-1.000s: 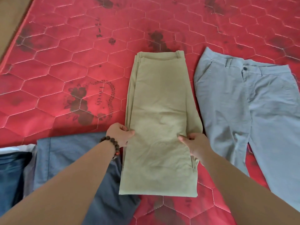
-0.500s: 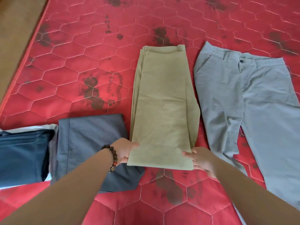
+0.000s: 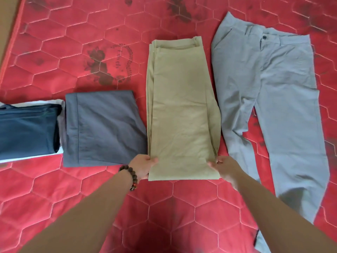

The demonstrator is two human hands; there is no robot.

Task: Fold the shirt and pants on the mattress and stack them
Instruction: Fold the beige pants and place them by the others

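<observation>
Mattress (image 3: 54, 42) is red, hexagon-quilted, stained dark, tan floor strip (image 3: 7, 21) off its left edge. My left hand (image 3: 143, 166) and right hand (image 3: 225, 168) pinch the folded khaki cotton pants (image 3: 182, 110) at the near corners.

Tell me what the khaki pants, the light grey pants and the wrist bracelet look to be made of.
Khaki pants: matte woven cloth, likely cotton twill; soft creases, no sheen. Both hands pinch their near end, left hand and right hand.
Light grey pants: thinner woven cloth with a faint fleck, possibly a blend; fine wrinkles.
Bracelet: round dark beads, dull finish, probably wood or seed; one reddish bead.
</observation>
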